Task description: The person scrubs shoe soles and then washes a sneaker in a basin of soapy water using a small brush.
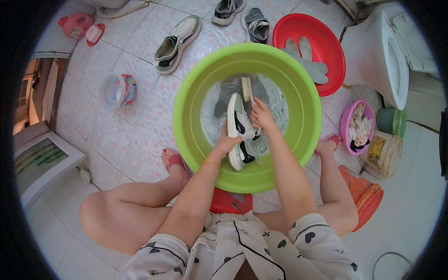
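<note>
My left hand (227, 141) is closed round the side of a white sneaker (236, 156) with black and grey-green patches, tilted over a large green basin (185, 116). My right hand (263, 115) grips the handle of a scrub brush (247, 88) with pale bristles. The brush head is just beyond the sneaker's toe, over the water. Whether its bristles touch the shoe I cannot tell. Foamy, greyish water (274, 95) covers the basin's bottom, and a dark shape (223, 106) shows in it, too murky to name.
A matching sneaker (177, 44) and two grey shoes (255, 25) lie beyond the basin. Grey insoles (305, 51) rest in a red basin (337, 70), near a white toilet (373, 56). Right are a pink basket (347, 123) and buckets (385, 154); left, a clear tub (112, 91).
</note>
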